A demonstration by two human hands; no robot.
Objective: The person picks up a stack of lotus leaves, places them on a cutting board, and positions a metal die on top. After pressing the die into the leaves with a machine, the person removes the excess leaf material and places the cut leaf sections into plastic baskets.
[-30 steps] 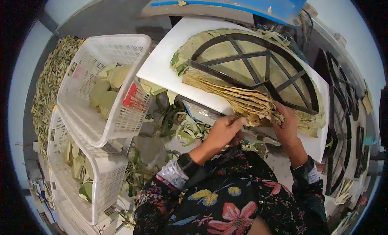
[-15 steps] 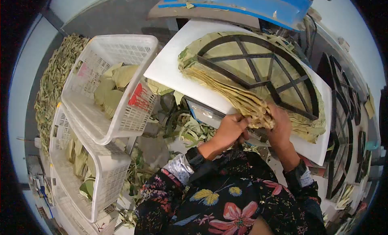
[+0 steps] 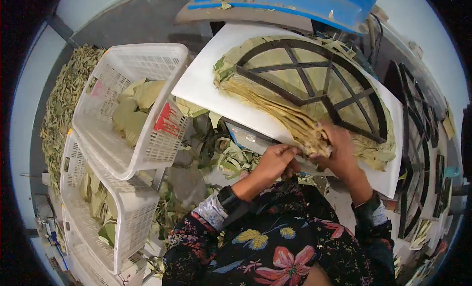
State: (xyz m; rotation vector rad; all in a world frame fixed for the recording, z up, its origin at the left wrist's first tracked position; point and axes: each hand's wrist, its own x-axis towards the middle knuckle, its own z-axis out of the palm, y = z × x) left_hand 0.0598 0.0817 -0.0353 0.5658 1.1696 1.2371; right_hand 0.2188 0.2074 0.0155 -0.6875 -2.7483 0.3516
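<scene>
A thick stack of large dried leaves (image 3: 265,105) lies on a white board (image 3: 196,79), its gathered stem end pointing toward me. On top of the leaves rests a black metal half-round frame (image 3: 300,67) with inner bars. My right hand (image 3: 339,151) is wrapped round the stem end of the stack. Just left of the stems, at the board's near edge, my left hand (image 3: 276,164) has its fingers closed; whether anything small is between them is hidden.
Two white plastic baskets (image 3: 129,49) holding leaves stand at the left, beside a heap of leaves (image 3: 66,106). More black frames (image 3: 418,138) are at the right. A blue machine part (image 3: 285,2) is above the board. Leaf scraps (image 3: 236,158) lie below it.
My left hand has moved slightly left and down, away from the stems. My right hand still grips the stem end and has shifted a little down.
</scene>
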